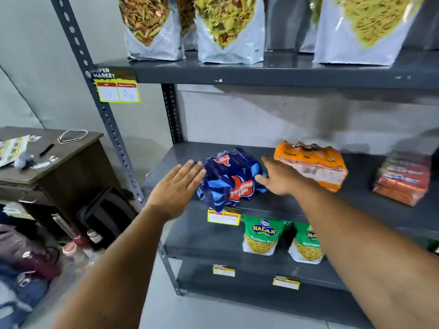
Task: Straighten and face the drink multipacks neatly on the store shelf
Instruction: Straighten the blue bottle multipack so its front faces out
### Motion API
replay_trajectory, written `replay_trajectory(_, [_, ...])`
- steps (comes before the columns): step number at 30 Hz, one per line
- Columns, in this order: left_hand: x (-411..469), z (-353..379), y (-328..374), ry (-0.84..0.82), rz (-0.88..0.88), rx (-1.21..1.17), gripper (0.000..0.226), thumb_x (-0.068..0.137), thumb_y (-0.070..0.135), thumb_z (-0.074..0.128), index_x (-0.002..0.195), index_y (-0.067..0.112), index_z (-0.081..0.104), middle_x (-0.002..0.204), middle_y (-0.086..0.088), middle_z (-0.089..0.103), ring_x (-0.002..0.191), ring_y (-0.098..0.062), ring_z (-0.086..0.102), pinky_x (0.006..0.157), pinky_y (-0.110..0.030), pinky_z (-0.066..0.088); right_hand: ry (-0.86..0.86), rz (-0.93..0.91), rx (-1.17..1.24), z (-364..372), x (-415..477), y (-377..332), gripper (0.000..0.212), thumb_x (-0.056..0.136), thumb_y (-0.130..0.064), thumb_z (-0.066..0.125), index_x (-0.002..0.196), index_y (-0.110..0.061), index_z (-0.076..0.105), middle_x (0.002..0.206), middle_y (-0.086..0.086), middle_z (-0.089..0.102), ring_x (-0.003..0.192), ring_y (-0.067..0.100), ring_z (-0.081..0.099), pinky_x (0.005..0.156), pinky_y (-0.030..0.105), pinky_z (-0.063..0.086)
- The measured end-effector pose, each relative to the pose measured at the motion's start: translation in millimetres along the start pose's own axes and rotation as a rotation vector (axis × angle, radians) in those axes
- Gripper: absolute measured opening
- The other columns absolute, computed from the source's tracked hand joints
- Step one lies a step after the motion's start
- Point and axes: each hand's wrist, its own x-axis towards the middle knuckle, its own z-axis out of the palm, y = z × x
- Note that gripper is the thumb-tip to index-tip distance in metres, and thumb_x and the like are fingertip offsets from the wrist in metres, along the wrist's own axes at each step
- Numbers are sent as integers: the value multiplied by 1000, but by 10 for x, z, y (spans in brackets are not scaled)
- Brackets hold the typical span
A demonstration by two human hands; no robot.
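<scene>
A dark blue Thums Up multipack [231, 180] sits askew near the front edge of the grey middle shelf [308, 203], its label turned to the lower right. My left hand [175, 188] is flat with fingers apart, its fingertips at the pack's left side. My right hand [281, 178] is open against the pack's right side, thumb touching the wrap. An orange multipack [313, 163] lies tilted just right of it, behind my right hand. A red multipack [403, 178], blurred, stands further right on the same shelf.
Snack pouches [228, 29] line the shelf above. Green Balaji bags [261, 236] stand on the shelf below, with yellow price tags [223, 217] on the edges. A slotted upright [114, 138] bounds the left. A brown desk [47, 157] and bags on the floor are at the left.
</scene>
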Motion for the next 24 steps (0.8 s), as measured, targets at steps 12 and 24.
replay_trajectory(12, [330, 593, 230, 132, -20, -274, 83, 62, 28, 89, 129, -7, 55, 136, -27, 58, 127, -43, 54, 108, -54, 39, 75, 265, 360, 479, 327, 224, 45, 99, -46, 45, 107, -9, 69, 105, 13, 71, 91, 28, 63, 83, 41, 51])
replay_trajectory(24, [425, 443, 225, 169, -129, -347, 81, 59, 45, 85, 121, -3, 63, 127, -20, 66, 120, -37, 62, 105, -50, 44, 278, 197, 169, 508, 418, 148, 45, 100, -47, 41, 107, -14, 71, 98, 12, 75, 89, 31, 67, 71, 36, 53])
